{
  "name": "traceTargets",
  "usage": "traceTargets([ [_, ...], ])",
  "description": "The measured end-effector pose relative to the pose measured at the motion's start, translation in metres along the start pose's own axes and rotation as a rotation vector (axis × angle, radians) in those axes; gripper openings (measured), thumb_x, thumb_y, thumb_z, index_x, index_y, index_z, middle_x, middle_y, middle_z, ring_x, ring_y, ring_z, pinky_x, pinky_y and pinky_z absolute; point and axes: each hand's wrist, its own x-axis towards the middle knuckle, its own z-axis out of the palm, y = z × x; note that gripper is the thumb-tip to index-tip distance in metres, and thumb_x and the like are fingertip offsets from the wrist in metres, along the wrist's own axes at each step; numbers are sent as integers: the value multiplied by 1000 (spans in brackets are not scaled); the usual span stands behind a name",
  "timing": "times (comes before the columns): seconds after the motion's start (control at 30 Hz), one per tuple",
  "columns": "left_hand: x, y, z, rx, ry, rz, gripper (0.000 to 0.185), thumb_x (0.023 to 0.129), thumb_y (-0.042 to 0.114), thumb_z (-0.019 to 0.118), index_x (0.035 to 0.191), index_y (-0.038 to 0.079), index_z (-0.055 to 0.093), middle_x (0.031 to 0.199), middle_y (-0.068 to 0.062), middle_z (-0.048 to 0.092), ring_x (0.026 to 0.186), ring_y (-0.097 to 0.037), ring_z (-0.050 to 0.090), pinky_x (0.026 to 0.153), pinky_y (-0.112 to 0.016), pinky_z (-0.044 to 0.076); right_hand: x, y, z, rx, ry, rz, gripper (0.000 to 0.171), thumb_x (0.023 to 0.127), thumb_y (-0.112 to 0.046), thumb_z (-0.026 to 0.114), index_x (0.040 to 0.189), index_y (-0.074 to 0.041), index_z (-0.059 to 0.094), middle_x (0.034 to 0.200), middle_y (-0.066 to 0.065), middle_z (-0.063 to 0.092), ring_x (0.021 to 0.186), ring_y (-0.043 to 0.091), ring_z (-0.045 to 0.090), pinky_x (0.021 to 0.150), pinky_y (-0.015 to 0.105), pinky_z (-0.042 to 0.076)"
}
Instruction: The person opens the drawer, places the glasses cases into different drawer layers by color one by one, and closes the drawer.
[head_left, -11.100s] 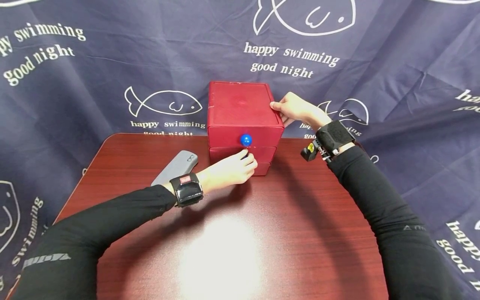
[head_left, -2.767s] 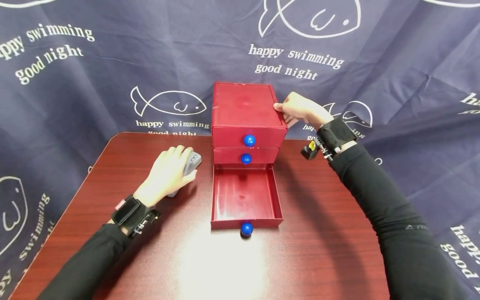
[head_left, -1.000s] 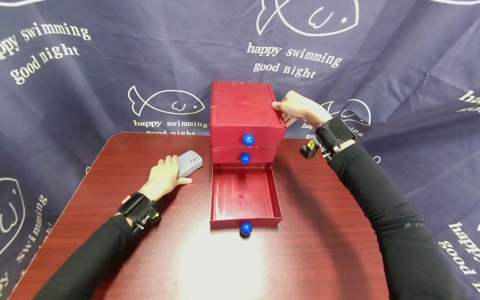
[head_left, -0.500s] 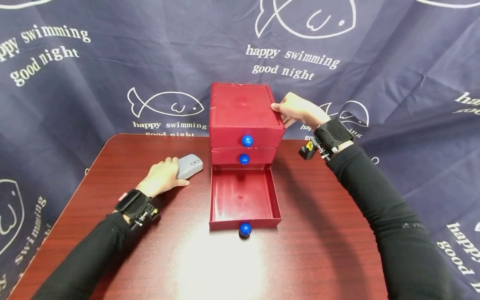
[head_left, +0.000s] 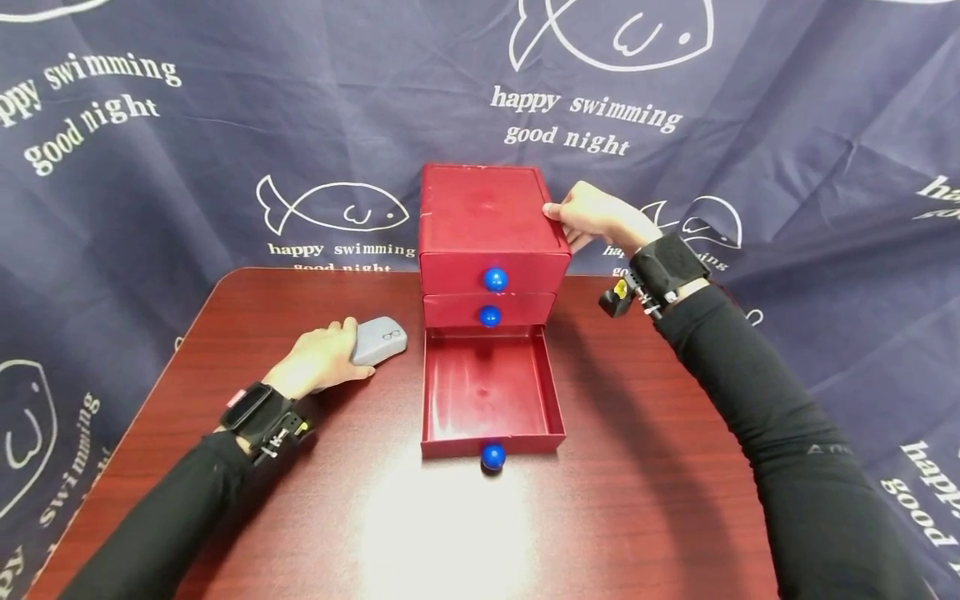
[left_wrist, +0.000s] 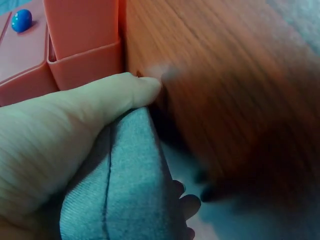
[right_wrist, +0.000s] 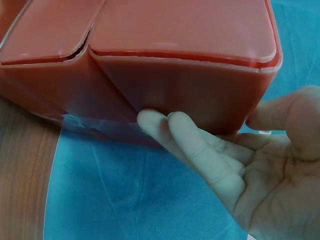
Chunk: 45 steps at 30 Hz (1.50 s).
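Note:
My left hand [head_left: 322, 358] grips a grey glasses case [head_left: 378, 340], which bears a small spectacles print, to the left of a red drawer unit [head_left: 480, 208]. In the left wrist view, the thumb lies along the near side of the cloth-textured case [left_wrist: 135, 170], and fingertips show at its far side. The bottom drawer [head_left: 483, 392] is pulled far out, its red floor showing. Thumb at the unit's top right edge, my right hand [head_left: 596, 215] rests against it. In the right wrist view, fairly straight fingers [right_wrist: 197, 145] touch the unit's side.
Two upper drawers stay pushed in, each with a blue knob [head_left: 495, 279]. Another blue knob [head_left: 492, 457] sticks out from the bottom drawer's front. The brown wooden table [head_left: 630, 467] reaches back to a blue fish-print curtain [head_left: 330, 100].
Earlier my left hand was at the drawer fronts, all pushed in; then the bottom drawer came out. The left hand took hold of the glasses case, which has shifted slightly nearer. The right hand stays put.

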Motion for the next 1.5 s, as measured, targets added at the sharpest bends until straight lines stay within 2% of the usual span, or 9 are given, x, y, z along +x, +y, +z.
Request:
traceTargets([
  [0.2,-7,3,1,-78,27,0,71,82,41,80,120,-2,39,101,-21,55,84,-33,61,74,-49,53,0,0,0,1,-1,4,31,106,-22,52,103,7,63,63,2,62,56,12,66,58,26,60],
  [0.53,-23,12,-8,-217,164,40,76,90,42,73,135,-1,30,108,-21,53,94,-36,60,74,-51,54,0,1,-1,9,-8,-2,31,106,-22,51,100,5,63,63,1,64,57,11,66,58,26,60],
  [0.83,-29,22,-13,-387,379,7,77,93,45,68,142,2,27,109,-19,53,89,-34,62,72,-51,56,-1,0,0,4,-9,-1,31,106,-23,50,97,4,63,63,1,62,57,11,65,58,26,60],
  [0.97,-32,31,-19,-500,480,-6,78,92,45,71,144,7,25,112,-18,55,93,-34,63,76,-51,56,-1,0,0,11,-13,1,31,106,-23,51,94,3,63,62,1,63,56,11,65,58,26,60],
  [1.1,-36,45,-28,-579,555,9,83,91,44,73,147,10,24,116,-17,56,98,-33,62,85,-53,54,-1,0,-1,9,-6,4,31,106,-23,52,99,6,64,63,1,63,57,12,66,58,26,60],
  [1.2,-39,58,-35,-608,578,31,84,90,42,76,149,11,24,116,-15,57,98,-32,62,84,-52,53,-1,1,-1,10,-5,5,31,106,-22,52,100,6,64,63,1,63,56,12,66,58,26,60],
  [1.37,-42,79,-45,-568,590,109,85,87,36,79,148,9,27,118,-16,56,100,-30,62,82,-51,57,-1,1,0,18,-12,2,30,106,-22,51,94,3,63,62,1,63,56,11,66,58,26,60],
  [1.5,-45,95,-52,-510,528,161,88,84,41,81,148,11,30,122,-11,56,104,-25,62,84,-48,59,-1,1,0,16,-13,-3,31,106,-22,51,94,3,64,61,0,64,56,11,66,58,26,60],
])
